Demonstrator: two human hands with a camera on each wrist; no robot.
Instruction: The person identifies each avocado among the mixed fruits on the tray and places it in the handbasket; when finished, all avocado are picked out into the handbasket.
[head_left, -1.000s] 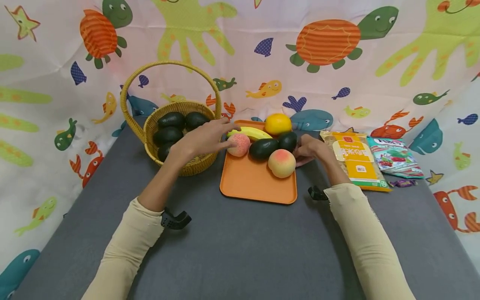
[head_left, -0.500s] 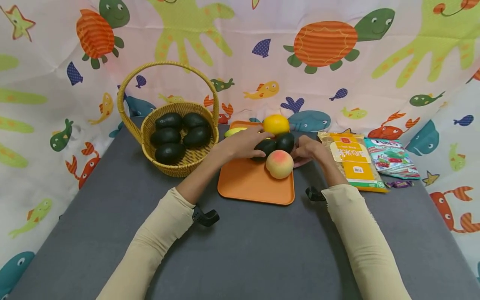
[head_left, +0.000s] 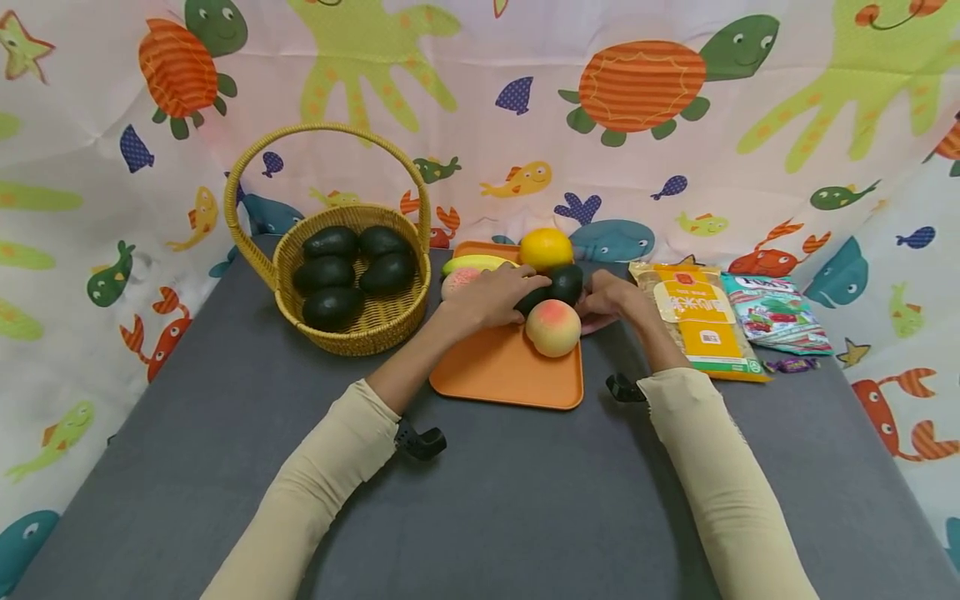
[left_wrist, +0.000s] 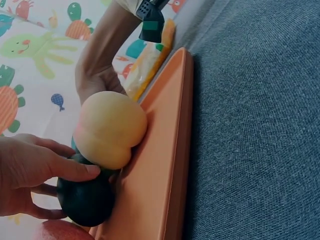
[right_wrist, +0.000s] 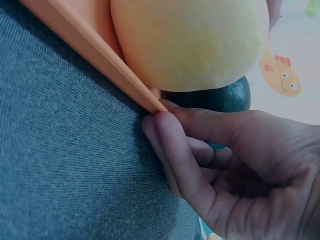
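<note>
An orange tray (head_left: 510, 372) bears several fruits. My left hand (head_left: 487, 300) reaches over it and grips a dark green avocado (left_wrist: 85, 200), thumb on one side and fingers on the other. A second avocado (head_left: 567, 283) lies just right of that one. In front of them sits a yellow-pink peach (head_left: 553, 328). A pinker peach (head_left: 459, 282), partly hidden by my left hand, lies beside a banana (head_left: 472, 264). At the back is a round yellow-orange fruit (head_left: 546, 248). My right hand (right_wrist: 235, 160) pinches the tray's right edge between thumb and fingers.
Left of the tray stands a woven basket (head_left: 360, 340) with a tall handle, holding several avocados (head_left: 330, 308). To the right lie a yellow bag of grain (head_left: 701, 321), a teal-and-white packet (head_left: 780, 312) and a purple wrapped candy (head_left: 792, 365). A patterned cloth hangs behind.
My left hand has moved right from between the basket and the pinker peach, and now holds the left avocado on the tray. My right hand has stayed at the tray's edge.
</note>
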